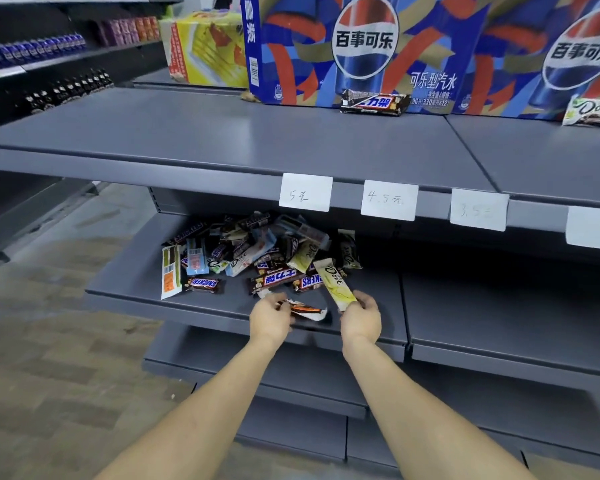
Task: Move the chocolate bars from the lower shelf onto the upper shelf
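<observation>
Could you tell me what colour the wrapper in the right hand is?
Pale yellow Dove bar, seen best in the head view.

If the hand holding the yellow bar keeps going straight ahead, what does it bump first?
Probably the pile of chocolate bars on the lower shelf. The right hand points there, its yellow Dove bar leading; depth is unclear.
</observation>
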The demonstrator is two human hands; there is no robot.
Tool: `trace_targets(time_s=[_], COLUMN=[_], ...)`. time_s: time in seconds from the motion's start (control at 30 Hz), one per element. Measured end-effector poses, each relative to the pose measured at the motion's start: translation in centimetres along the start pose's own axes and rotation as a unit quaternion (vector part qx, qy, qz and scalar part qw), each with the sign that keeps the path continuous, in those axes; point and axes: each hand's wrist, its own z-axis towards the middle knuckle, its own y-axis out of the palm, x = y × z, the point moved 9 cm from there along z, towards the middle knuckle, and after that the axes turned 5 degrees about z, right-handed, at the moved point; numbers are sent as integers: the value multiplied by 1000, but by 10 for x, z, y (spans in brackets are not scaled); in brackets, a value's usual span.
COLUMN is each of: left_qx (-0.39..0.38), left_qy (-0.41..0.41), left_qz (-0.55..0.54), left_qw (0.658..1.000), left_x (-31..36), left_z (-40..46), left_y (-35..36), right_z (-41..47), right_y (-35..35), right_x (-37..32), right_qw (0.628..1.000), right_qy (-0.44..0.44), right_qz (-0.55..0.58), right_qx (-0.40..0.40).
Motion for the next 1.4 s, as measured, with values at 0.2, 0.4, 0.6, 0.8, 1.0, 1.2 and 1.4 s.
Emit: trace_targets(time_s=[0.2, 0.4, 0.6, 0.8, 1.0, 1.2, 1.4], left_qx=[-23, 21, -6, -23, -28, -12, 9], left_qy=[74, 168, 257, 265, 277, 295, 322], left_qz=[186, 405, 479, 488, 522, 545, 492], left_qw=[980, 899, 839, 831, 806, 785, 809], left_x=[13, 28, 36, 38, 37, 39, 44], left_z=[-3, -7, 1, 2, 2, 4, -3], left_y=[6, 4, 18, 21, 14, -7, -22], right_z=[0, 0, 4, 4, -3, -14, -28], right_y=[0, -8, -7, 0, 5, 3, 2], right_x=[-5, -22, -25, -28, -32, -39, -37], right_qw=[998, 980, 960, 945, 929, 857, 869], right_qy=[-28, -110, -141, -144, -167, -244, -236], right_qz=[-46, -164, -239, -285, -323, -455, -434], right_qx=[17, -12, -39, -65, -61, -9, -20])
